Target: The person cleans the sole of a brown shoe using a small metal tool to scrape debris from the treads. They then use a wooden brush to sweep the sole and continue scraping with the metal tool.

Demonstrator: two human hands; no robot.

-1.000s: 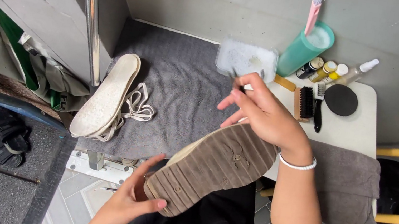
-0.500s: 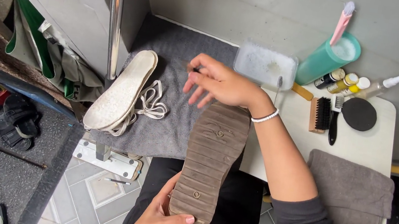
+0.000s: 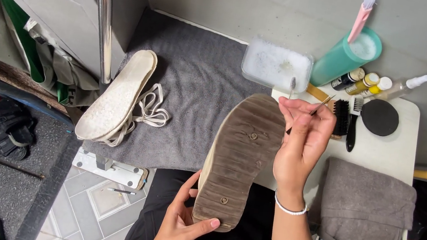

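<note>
White insole (image 3: pixel 117 96) and laces (image 3: pixel 151 111) lie on grey mat (image 3: pixel 197 77) at left. Left hand (image 3: pixel 179 229) cups heel of shoe (image 3: pixel 239 158), held sole-up over lap. Right hand (image 3: pixel 301 142) pinches thin pick tool (image 3: pixel 310 113) beside sole's toe. Soapy tray (image 3: pixel 276 64), brushes (image 3: pixel 342 117), folded towel (image 3: pixel 365 209) on right.

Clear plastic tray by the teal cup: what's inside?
The clear tray holds white foam or soapy water, covering its bottom. Anything lying under the foam cannot be seen. The right hand with a thin tool is near it, outside.
</note>
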